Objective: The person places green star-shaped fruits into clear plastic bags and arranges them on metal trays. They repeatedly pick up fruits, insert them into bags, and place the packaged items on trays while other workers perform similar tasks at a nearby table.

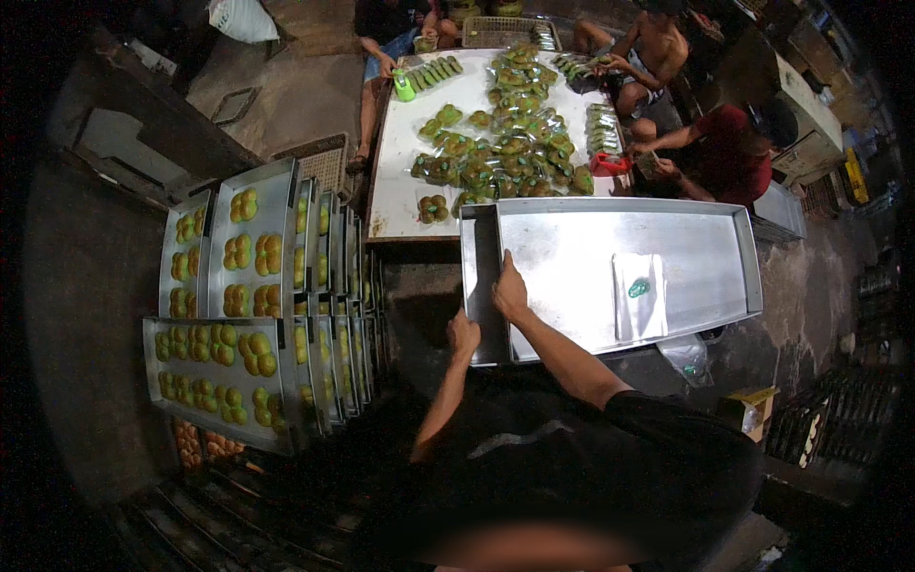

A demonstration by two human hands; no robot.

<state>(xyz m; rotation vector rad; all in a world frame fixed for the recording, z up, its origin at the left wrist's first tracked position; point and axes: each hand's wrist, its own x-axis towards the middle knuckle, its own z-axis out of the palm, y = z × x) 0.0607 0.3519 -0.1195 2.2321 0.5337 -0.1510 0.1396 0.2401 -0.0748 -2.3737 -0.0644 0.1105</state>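
Two rectangular metal trays lie overlapped before me. My left hand (465, 333) grips the left rim of the lower tray (480, 257), of which only a dark strip shows. Higher up and to the right, my right hand (510, 289) is closed on the left wall of the upper tray (565, 243). A flat stack of clear plastic bags (640, 314) with a green print lies in that upper tray. Beyond the trays, many bagged green-and-brown buns (522, 143) are heaped on a white table (407, 179).
At left stand racked trays (268, 343) of unwrapped buns. Three people sit around the table: one at the far left (386, 28), one at the far right (661, 50), one in a red shirt (736, 154). A plastic crate (325, 168) is left of the table; a cardboard box (747, 411) stands lower right.
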